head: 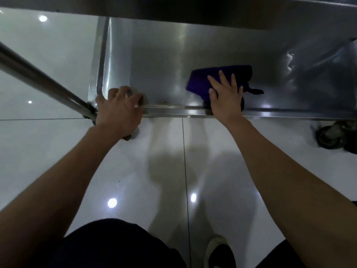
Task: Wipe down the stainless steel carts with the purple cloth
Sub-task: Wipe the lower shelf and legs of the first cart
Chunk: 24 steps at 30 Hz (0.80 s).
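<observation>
Purple cloth [204, 82] lies under the flat-spread right hand [226, 95] near the shelf's [154, 64] front rim; left hand [119, 109] grips its corner.

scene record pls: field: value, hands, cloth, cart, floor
left hand: grips the front rim of the shelf near its left corner
right hand: fingers straight, pressing flat on the cloth
cloth: purple, bunched, on the shelf by the front rim
shelf: lower steel shelf of the cart, raised rim
wheel: under right end
floor: glossy pale tiles

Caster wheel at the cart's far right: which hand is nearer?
Right. The right hand presses the purple cloth mid-shelf, left of the caster wheel; the left hand grips the cart's opposite front corner.
</observation>
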{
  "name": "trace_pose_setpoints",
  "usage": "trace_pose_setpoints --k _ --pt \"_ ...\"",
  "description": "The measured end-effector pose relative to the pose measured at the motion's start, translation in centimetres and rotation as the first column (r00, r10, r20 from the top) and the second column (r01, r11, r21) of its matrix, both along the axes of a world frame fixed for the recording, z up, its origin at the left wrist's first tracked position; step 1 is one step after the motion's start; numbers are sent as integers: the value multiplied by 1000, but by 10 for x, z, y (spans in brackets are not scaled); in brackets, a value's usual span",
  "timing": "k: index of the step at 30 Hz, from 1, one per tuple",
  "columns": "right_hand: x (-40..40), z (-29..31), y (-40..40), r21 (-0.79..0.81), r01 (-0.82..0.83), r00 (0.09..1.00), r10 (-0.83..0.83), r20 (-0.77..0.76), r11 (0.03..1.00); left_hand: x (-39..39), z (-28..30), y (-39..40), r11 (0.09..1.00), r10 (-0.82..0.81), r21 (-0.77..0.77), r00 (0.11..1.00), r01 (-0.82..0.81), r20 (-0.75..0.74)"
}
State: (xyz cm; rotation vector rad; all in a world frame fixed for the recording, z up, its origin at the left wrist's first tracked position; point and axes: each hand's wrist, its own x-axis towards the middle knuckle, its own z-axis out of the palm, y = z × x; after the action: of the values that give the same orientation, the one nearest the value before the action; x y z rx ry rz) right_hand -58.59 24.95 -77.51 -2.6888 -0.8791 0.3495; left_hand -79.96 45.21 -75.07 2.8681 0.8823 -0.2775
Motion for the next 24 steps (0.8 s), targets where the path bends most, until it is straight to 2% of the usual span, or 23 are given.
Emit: trace_pose_setpoints --k 4,12,16,20,24 --pt "-19 -3 50 25 -101 995 100 13 995 -15 -4 4 998 -59 -18 997 60 54" --pt "-61 -5 168 -8 -318 948 317 -37 948 -24 -8 11 995 -96 4 994 95 49" --pt "-79 -2 217 54 -416 895 420 -154 908 -27 -10 12 991 -133 16 989 132 59" --pt "-77 2 231 85 -466 847 472 -244 881 -24 -10 19 990 -139 -7 990 139 22" --pt "-75 1 222 93 -462 859 471 -200 882 -24 -12 18 989 -146 9 989 146 17"
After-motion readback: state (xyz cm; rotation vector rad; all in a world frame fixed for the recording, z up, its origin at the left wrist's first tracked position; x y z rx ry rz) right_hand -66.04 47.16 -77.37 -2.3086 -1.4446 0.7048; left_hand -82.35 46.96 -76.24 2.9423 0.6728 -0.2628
